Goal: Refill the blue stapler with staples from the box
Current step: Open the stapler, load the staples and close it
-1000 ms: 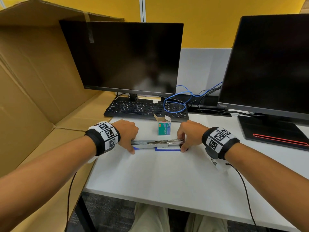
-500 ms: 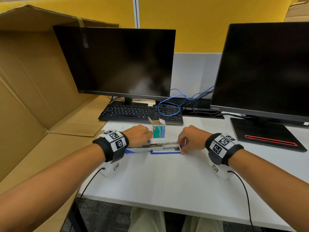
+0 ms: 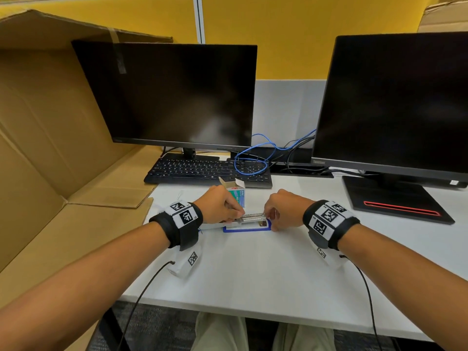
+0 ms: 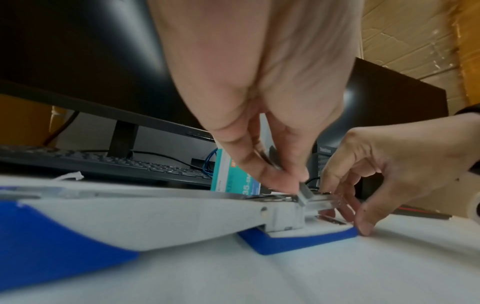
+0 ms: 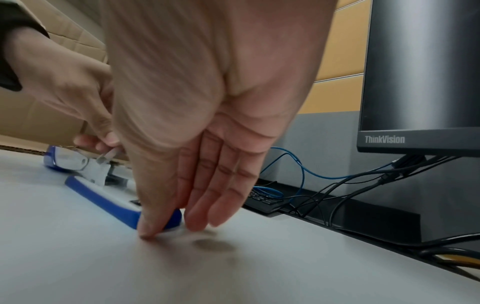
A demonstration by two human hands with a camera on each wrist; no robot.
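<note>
The blue stapler [image 3: 243,228] lies swung open flat on the white desk, its blue base [image 4: 298,240] to the right and its lid [image 4: 130,216] to the left. My left hand [image 3: 240,213] pinches a short grey strip of staples [image 4: 303,194] between thumb and forefinger, right over the metal magazine [image 3: 253,219]. My right hand [image 3: 269,221] holds the base's right end [image 5: 174,219], thumb in front and fingers behind. The teal staples box [image 3: 238,195] stands just behind the stapler with its flap open.
A black keyboard [image 3: 207,171] and a coiled blue cable [image 3: 250,160] lie behind the box. Two dark monitors [image 3: 172,95] [image 3: 395,102] stand at the back, and a black stand base [image 3: 395,201] is to the right. A big cardboard box [image 3: 50,122] walls off the left side.
My left hand has moved right from the lid's left end, past the box, to the magazine, and now pinches a staple strip. The right hand has stayed on the base's end.
</note>
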